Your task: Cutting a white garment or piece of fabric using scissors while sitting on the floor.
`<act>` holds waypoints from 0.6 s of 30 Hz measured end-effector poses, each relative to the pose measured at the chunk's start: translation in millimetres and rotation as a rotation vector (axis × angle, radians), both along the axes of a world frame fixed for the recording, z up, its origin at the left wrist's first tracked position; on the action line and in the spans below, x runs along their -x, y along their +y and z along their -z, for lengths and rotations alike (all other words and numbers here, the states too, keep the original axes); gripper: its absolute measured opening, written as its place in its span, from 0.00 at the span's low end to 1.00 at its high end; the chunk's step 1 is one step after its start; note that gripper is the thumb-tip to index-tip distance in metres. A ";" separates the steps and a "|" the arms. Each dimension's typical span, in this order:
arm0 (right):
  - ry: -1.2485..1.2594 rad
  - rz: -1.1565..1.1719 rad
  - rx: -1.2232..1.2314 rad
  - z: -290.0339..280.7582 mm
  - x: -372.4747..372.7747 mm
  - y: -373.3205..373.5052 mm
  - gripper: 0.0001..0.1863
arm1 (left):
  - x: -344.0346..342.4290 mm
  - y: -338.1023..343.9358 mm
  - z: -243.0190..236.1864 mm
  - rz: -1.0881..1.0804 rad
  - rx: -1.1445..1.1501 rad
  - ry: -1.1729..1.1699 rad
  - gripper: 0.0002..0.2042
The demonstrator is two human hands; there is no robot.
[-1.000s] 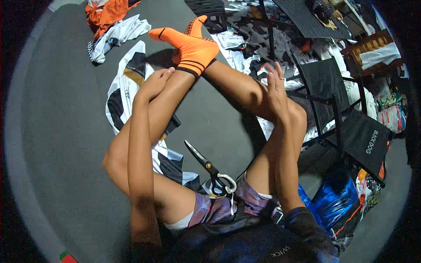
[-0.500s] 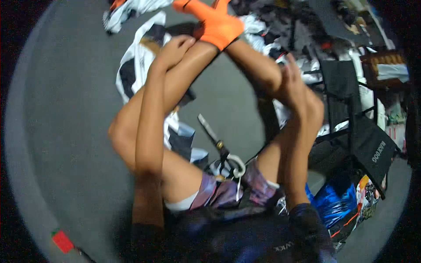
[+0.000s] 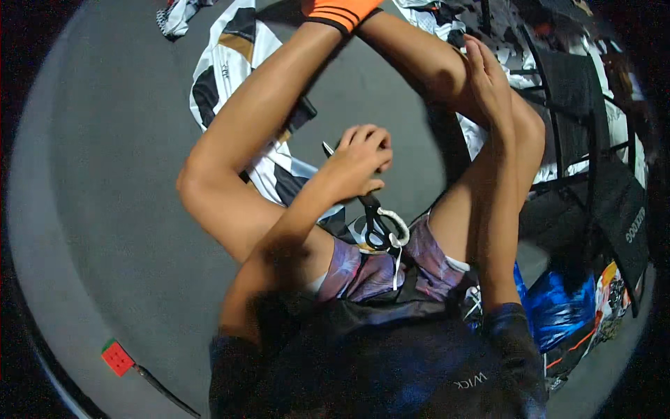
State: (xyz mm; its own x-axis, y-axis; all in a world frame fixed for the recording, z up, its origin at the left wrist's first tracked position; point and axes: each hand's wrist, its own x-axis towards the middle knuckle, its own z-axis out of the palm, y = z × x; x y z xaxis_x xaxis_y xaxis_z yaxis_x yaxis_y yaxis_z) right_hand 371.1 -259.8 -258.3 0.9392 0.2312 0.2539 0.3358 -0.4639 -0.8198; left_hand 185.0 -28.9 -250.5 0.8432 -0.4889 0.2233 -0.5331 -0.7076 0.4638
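My left hand is above the scissors, covering part of the blades, its fingers loosely curved and apart; whether it touches them is unclear. The scissors' black handles have a white wrap and lie by my patterned shorts. My right hand rests against my right shin with fingers stretched out and nothing visible in them. An orange sock with black stripes is at the top edge, on my crossed legs. A white, black and gold garment lies beside and under my left leg.
Black folding chairs and piled fabric stand along the right. A blue bag lies at the lower right. A red puzzle cube with a black strap beside it lies at the lower left on the grey mat. Crumpled cloth lies top left.
My left hand has left the sock's cuff and moved down and right to the scissors. The view has shifted, bringing the cube further in and pushing the sock toward the top edge.
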 end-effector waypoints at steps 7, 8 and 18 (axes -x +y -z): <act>0.064 -0.038 -0.031 -6.8 4.7 2.0 0.24 | -29.4 -1.6 5.3 -0.213 0.362 0.062 0.13; 0.083 -0.030 -0.017 -7.0 4.5 0.1 0.24 | -36.0 8.2 -5.2 -0.274 0.475 0.135 0.12; -0.040 -0.044 0.158 0.9 5.6 3.2 0.26 | -32.7 -26.3 6.5 -0.392 0.209 -0.243 0.22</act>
State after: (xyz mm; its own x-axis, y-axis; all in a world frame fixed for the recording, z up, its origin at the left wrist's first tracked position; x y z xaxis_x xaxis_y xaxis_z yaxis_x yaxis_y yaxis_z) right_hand 365.5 -256.6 -259.2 0.9173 0.3119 0.2478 0.3892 -0.5701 -0.7235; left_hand 217.7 -55.2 -256.9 0.8659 -0.0701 0.4953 -0.3563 -0.7815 0.5122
